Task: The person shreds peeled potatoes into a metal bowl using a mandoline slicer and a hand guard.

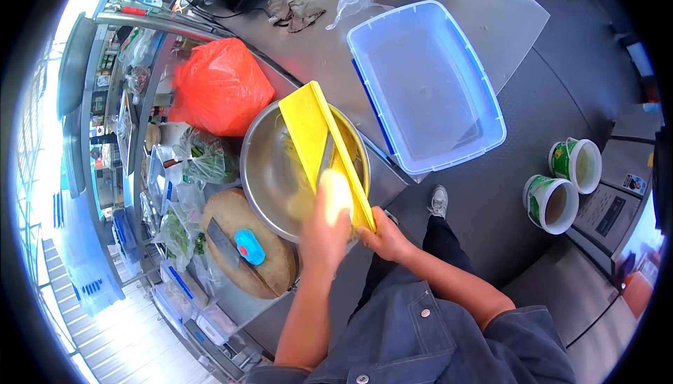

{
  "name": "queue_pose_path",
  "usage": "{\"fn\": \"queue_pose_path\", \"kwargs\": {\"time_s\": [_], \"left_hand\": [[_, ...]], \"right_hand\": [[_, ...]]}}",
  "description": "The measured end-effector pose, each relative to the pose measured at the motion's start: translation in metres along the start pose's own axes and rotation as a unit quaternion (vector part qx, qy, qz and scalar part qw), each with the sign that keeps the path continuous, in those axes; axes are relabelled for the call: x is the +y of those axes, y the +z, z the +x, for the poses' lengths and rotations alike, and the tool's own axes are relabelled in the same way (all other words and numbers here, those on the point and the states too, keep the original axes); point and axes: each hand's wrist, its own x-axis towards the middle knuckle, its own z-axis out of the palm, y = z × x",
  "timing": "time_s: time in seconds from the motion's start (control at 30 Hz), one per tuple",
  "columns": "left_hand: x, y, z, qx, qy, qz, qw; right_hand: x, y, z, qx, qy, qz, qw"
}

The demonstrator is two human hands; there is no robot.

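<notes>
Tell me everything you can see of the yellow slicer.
The slicer is a long, bright yellow board, apparently plastic, with a raised rail along one side and a slanted, metallic-looking strip partway down. It lies aslant over the metal bowl; whether it touches the rim is unclear. The right hand holds its near end. The blurred left hand appears to press a pale yellow piece against it, hiding part of its face.

no readable text, bucket labels [560, 160] too small, machine sticker [634, 184] likewise
</notes>
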Motion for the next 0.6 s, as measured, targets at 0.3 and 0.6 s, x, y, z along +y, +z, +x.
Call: {"fn": "queue_pose_path", "kwargs": {"time_s": [0.3, 0.6], "left_hand": [[0.001, -0.004, 0.004, -0.005, -0.007, 0.065, 0.998], [-0.022, -0.019, 0.143, 0.046, -0.025, 0.079, 0.996]], "right_hand": [[-0.001, 0.005, 0.001, -0.01, 0.008, 0.045, 0.999], [0.004, 0.009, -0.001, -0.007, -0.024, -0.014, 1.0]]}}
